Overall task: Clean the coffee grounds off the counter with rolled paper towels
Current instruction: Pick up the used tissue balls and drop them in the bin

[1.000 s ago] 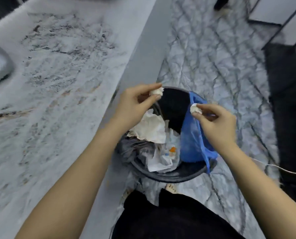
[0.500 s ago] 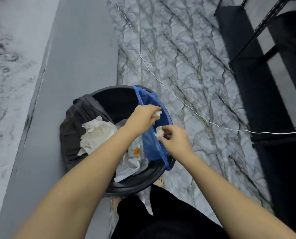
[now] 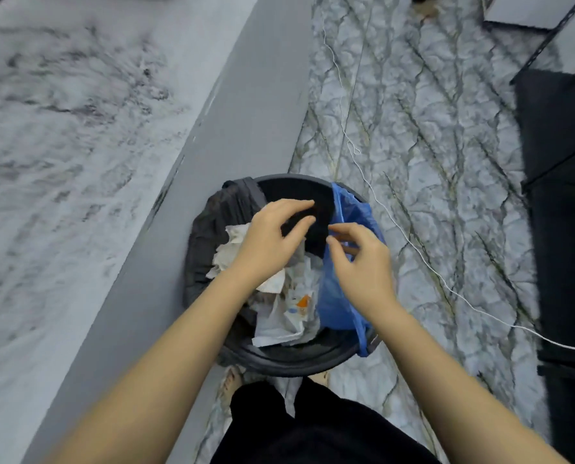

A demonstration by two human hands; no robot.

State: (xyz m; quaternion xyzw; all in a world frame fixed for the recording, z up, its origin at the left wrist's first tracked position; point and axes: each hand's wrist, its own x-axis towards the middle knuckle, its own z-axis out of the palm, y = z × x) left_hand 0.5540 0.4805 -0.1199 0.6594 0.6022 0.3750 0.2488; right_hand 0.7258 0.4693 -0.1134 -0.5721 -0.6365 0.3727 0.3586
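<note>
Both hands hover over a round black bin [image 3: 279, 361] on the floor. My left hand [image 3: 269, 242] has its fingers spread with nothing between them. My right hand [image 3: 363, 266] is also empty, fingers apart, above a blue plastic bag [image 3: 334, 306] draped over the bin's right rim. Crumpled paper towels [image 3: 232, 249] and other white paper waste [image 3: 286, 319] lie inside the bin. The marble counter [image 3: 61, 145] fills the left side, blurred, with dark speckled patches on it.
A grey cabinet front [image 3: 239, 128] runs beside the bin. The marble-patterned floor [image 3: 430, 145] carries a thin white cord [image 3: 413, 246] across it. A black shelf unit [image 3: 564, 195] stands at the right. My black trousers [image 3: 312, 426] and a foot show below the bin.
Both hands held small balled paper towel pieces over the bin; those pieces have left the fingers, and both hands have opened. The camera view swung back left toward the counter.
</note>
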